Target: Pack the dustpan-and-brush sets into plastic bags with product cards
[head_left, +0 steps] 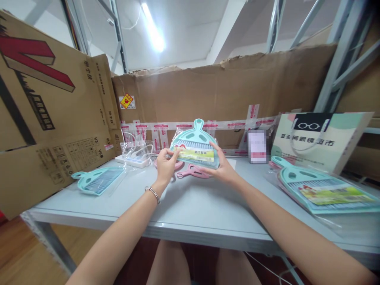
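Note:
A mint-green dustpan and brush set [196,136] in clear wrapping, with a printed label card across it, is held up above the table with its handle pointing upward. My left hand [166,164] pinches its lower left side near the card. Around its right edge curve the thumb and fingers of my right hand [222,166]. Pink plastic pieces [192,171] lie on the table just behind and below the set, partly hidden by it and my hands.
Another green dustpan set [99,180] lies at the left. At the right a stack of wrapped sets [323,188] lies before a paper bag [319,138]. A phone [257,146] stands upright at the back. A power strip [132,159] and large cardboard [190,95] border the table [190,209].

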The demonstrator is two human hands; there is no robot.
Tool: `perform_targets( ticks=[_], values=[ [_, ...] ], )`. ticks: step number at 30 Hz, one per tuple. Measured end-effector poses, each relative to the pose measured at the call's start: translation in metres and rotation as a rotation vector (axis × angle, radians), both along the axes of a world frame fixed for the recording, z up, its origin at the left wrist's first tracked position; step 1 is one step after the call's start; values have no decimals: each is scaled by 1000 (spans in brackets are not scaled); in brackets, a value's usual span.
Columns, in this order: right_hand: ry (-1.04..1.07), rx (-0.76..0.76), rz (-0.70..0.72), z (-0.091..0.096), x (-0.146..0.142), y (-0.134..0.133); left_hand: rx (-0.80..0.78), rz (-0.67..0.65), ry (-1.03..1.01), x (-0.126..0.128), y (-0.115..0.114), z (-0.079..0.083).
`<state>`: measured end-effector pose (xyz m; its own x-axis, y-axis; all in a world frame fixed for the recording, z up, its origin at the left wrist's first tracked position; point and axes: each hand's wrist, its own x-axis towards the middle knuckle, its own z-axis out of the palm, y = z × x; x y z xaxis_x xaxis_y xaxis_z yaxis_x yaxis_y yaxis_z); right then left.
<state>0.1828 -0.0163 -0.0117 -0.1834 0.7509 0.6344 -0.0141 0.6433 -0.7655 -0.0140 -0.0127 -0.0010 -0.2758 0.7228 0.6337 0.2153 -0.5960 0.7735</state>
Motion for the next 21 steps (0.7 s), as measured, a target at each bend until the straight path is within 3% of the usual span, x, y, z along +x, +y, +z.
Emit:
perform_targets(
  ticks=[2,4,6,10,15,21],
  values=[
    [95,-60,-83,0,1,4,6,15,32,1,-4,2],
    [212,-116,-38,1,5,9,13,-1,43,1,-6,4],
    [278,-180,23,2,11,13,-19,-97,54,1,-6,5],
    [232,-235,-19,1,20,21,-174,-326,195,-3,2,2],
    [124,-216,-31,-8,25,29,-240,-301,271,-6,7,-3],
    [190,-266,-102,-9,23,32,-250,-408,226,-3,3,-2]
  ],
)
